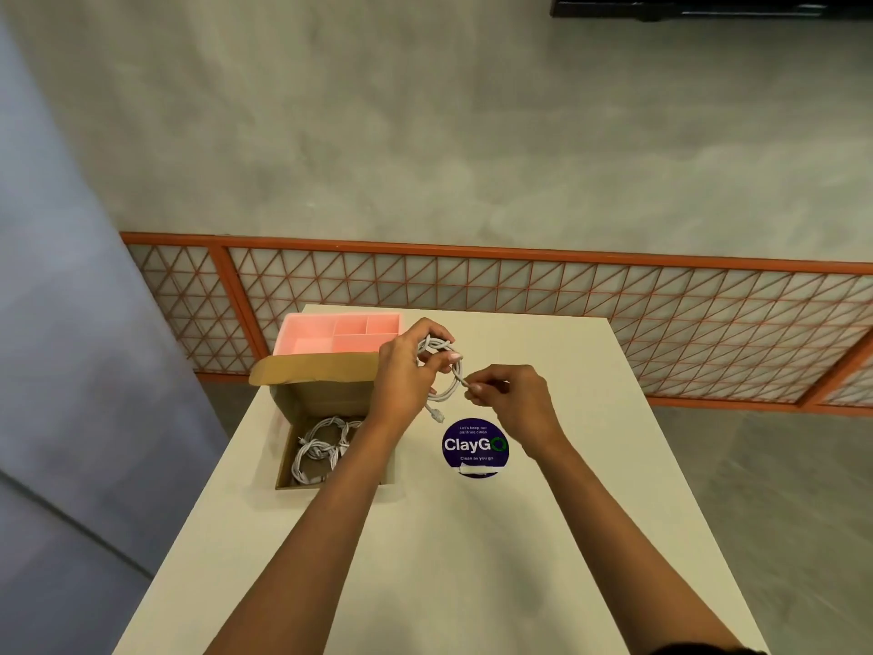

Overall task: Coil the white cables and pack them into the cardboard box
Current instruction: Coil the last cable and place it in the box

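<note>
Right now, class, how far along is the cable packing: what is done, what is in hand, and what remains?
Done: coiled white cables already lie inside the open cardboard box. In hand: the left hand holds a looped white cable above the table, while the right hand pinches its end. Left: finish this coil and put it in the box. No other loose cables are visible.

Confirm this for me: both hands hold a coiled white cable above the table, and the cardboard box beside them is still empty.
Not quite. The head view shows the cardboard box already holds coiled white cables. The rest stands: the left hand and right hand hold a coiled white cable above the table.
</note>
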